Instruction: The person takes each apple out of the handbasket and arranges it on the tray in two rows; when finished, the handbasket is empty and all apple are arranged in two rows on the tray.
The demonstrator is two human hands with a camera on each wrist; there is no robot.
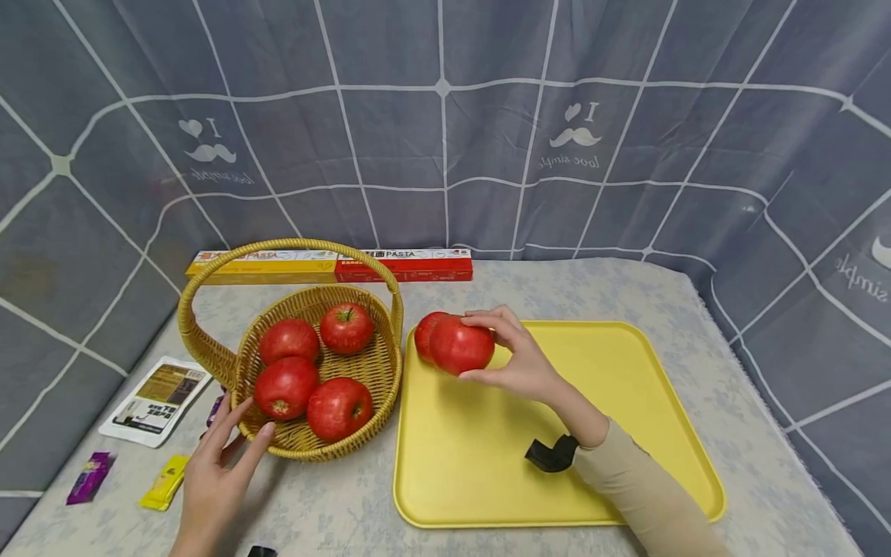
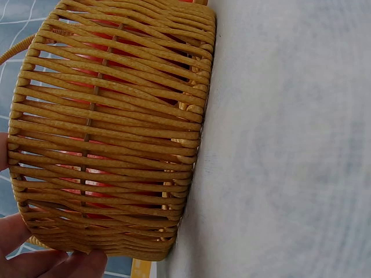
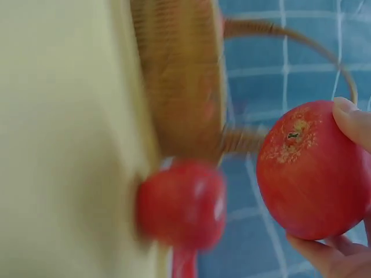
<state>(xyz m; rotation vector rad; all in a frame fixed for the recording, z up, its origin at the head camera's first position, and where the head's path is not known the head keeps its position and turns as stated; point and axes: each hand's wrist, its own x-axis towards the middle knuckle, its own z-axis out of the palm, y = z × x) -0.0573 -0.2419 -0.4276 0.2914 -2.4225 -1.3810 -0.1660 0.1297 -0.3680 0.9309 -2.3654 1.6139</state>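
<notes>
My right hand (image 1: 518, 360) holds a red apple (image 1: 462, 345) between thumb and fingers, raised above the yellow tray (image 1: 557, 433). In the right wrist view the apple's stem end (image 3: 294, 135) faces the camera. Another apple (image 1: 427, 338), partly hidden behind the held one, rests at the tray's far left corner. Several red apples (image 1: 339, 409) lie in the woven basket (image 1: 390, 340) left of the tray. My left hand (image 1: 219, 472) touches the basket's near left side, thumb at the rim and fingers spread along the outer wall (image 2: 110, 133).
Yellow and red pasta boxes (image 1: 404, 267) lie behind the basket, whose tall handle (image 1: 285, 246) arches over it. At left are a white packet (image 1: 155, 401), a purple wrapper (image 1: 89, 478) and a yellow wrapper (image 1: 165, 483). A grey curtain (image 1: 390, 139) hangs behind the table.
</notes>
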